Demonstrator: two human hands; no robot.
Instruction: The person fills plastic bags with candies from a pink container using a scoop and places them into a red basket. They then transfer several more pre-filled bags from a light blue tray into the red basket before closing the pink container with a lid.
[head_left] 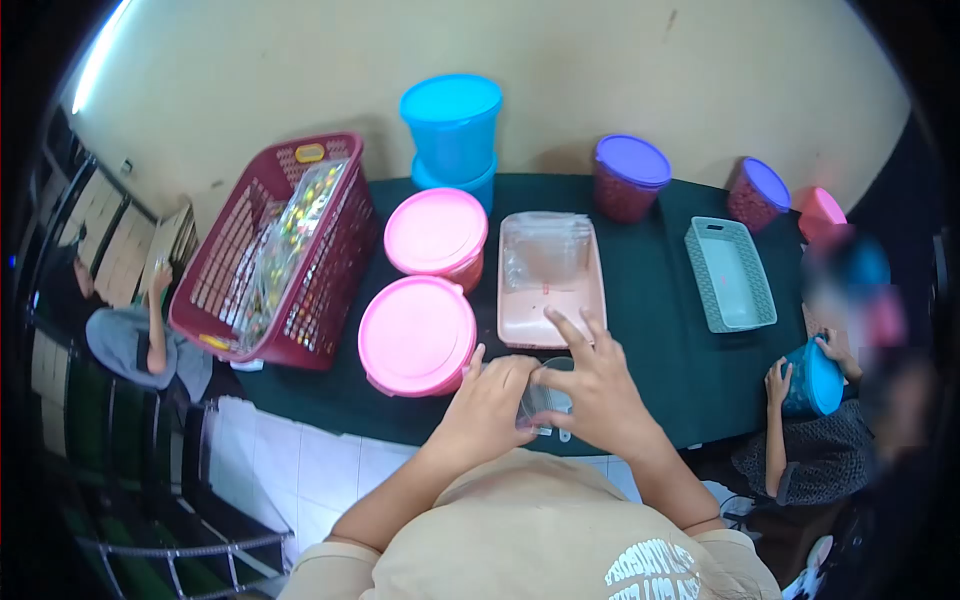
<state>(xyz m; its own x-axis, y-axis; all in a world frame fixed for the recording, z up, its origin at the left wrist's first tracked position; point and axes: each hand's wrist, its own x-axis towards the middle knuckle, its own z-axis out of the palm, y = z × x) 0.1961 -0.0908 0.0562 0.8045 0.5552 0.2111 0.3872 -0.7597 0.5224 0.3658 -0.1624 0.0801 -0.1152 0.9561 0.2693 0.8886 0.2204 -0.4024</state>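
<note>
At the table's front edge, close to my body, a clear see-through plastic piece [546, 398] shows between my two hands. My left hand [488, 402] has its fingers curled onto the left side of it. From the other side my right hand [598, 392] grips it, with some fingers spread upward and the others bent toward the plastic. Its exact kind is partly hidden by my fingers. Just beyond my hands stands a pale pink tray [530, 328] with a stack of clear plastic bags [545, 250] in it.
Pink-lidded tubs [417, 335] and stacked blue tubs [452, 125] stand left of the tray, beside a maroon basket [345, 290] of filled packets. Purple-lidded tubs [632, 165] and a grey-green basket [735, 270] are right. A person at right holds a blue-lidded tub [815, 378]; another sits left.
</note>
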